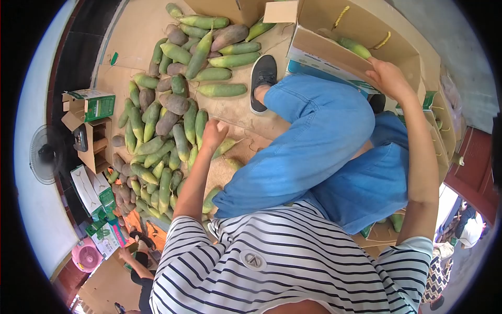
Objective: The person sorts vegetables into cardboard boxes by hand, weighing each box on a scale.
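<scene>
My left hand (213, 135) is closed in a loose curl over the right side of a pile of green radishes (180, 140); nothing sticks out of its fingers. Just beside it, a green radish (226, 147) lies on the cardboard floor covering. My right hand (389, 78) is closed over the top edge of an open cardboard box (327, 51) with yellow rope handles. A green radish (354, 47) lies inside this box, its near end close to or touching my fingertips. The curled fingertips of my right hand are partly hidden.
Dark reddish-brown roots (176, 103) are mixed into the pile. My shoe (263, 78) stands between pile and box. Small green-and-white cartons (99, 106), a grey fan (45, 154) and a pink fan (87, 255) are at the left. Another person's arm (133, 263) shows lower left.
</scene>
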Demonstrator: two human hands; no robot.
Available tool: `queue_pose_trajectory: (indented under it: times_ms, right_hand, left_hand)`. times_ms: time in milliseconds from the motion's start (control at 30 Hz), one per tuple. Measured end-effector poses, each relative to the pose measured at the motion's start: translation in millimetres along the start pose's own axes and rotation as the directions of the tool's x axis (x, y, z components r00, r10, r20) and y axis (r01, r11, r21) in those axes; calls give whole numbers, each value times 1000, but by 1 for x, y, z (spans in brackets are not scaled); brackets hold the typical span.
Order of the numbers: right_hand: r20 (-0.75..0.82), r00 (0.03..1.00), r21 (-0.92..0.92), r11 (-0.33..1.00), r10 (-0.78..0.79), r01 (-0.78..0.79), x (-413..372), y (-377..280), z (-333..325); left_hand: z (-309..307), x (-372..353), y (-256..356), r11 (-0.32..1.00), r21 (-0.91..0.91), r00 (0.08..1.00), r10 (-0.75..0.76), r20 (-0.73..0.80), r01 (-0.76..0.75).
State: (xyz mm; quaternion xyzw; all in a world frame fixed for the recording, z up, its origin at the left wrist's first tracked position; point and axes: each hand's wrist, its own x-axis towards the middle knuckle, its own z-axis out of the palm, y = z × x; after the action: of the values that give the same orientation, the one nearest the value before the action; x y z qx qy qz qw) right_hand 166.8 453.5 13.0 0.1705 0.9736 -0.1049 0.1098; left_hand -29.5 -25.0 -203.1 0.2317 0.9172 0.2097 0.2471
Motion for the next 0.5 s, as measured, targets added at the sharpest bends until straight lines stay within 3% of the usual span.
queue_pose_trajectory:
  times_ms: [100,200,333,433,500]
  right_hand:
    - [23,1000,2,1000,-3,3,-1,-2,-2]
    - [-10,999,61,997,-45,46,-2,-8,-3]
    - [43,999,254,967,-25,13,3,-2,-1]
    - [156,988,285,957,4,-49,3,-8,-8]
    - [105,993,224,974,-59,34,1,-4,-1]
  left_hand:
    - [20,-32,-54,950,254,946,-237,220,179]
    - [36,-57,-73,852,509,909,-301,287,121]
    - [48,-49,-76,812,563,878,-372,302,150]
    - [50,-44,-71,823,551,894,-340,290,134]
    - [49,-42,-65,815,559,888,-361,284,152]
